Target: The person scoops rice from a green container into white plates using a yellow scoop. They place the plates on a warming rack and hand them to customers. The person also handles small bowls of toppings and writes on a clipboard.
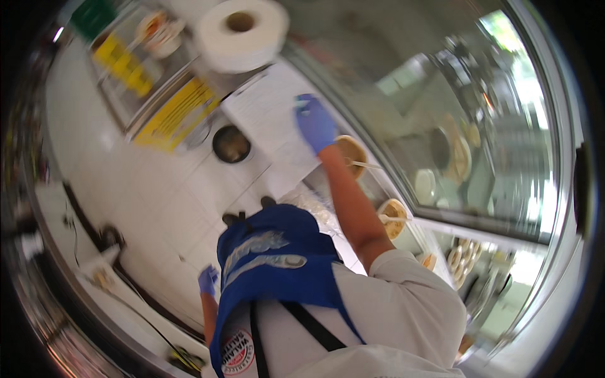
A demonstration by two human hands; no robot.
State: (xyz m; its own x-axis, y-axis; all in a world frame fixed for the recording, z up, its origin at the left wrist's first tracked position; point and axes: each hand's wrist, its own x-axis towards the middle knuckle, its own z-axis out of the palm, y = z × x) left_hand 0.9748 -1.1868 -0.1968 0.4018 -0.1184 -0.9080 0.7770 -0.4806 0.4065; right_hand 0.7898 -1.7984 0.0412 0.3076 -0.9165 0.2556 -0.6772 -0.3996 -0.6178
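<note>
My right hand (315, 124), in a blue-violet glove, reaches over white paper sheets (264, 106) beside the glass display case. Its fingers are curled around a small pale object with a teal tint, blurred and too small to name. Just behind that wrist stands a round tub of brown food (352, 153) with a light-handled utensil in it. My left hand (208, 279), gloved alike, hangs low at my left side, away from the counter; its fingers are partly hidden and blurred. A blue apron (279, 250) covers my front.
A large white paper roll (243, 35) stands beyond the sheets. More food tubs (393, 219) line the counter by the glass case (378, 156). A dark round container (231, 144) is below the sheets' left edge. A yellow sign (177, 115) hangs at upper left; cables run along the left.
</note>
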